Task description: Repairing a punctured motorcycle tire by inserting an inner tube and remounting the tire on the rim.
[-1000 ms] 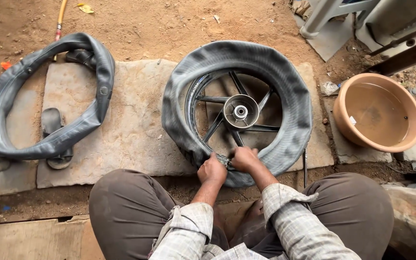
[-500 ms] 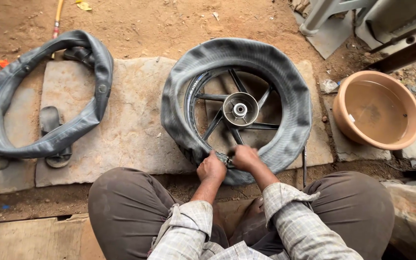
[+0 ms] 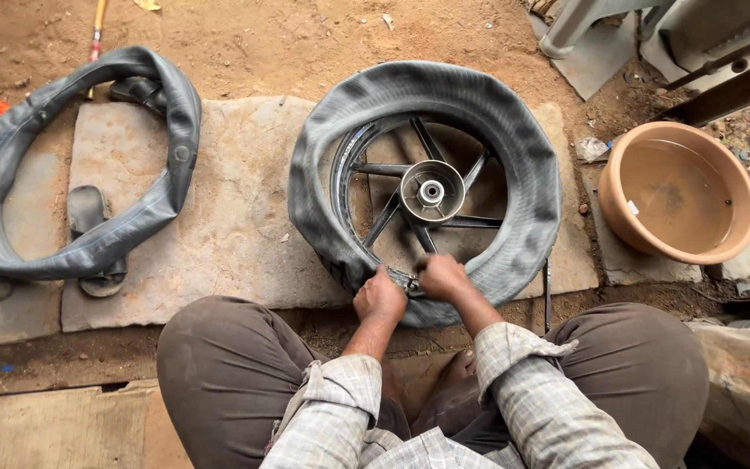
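The wheel [image 3: 431, 193] lay flat on the stone slab [image 3: 227, 221], its dark rubber tube [image 3: 514, 130] draped around the rim. Both hands met at the near edge: the left hand [image 3: 379, 298] was clenched against the rubber, and the right hand [image 3: 441, 276] was closed in a pinching grip on a small metal fitting [image 3: 404, 280] (too small to identify). Judged from this, the fitting could slip from so tight a pinch, or the rubber could get nipped against the rim. A second tube [image 3: 71, 226] and a clay-coloured basin [image 3: 679, 193] lay well apart.
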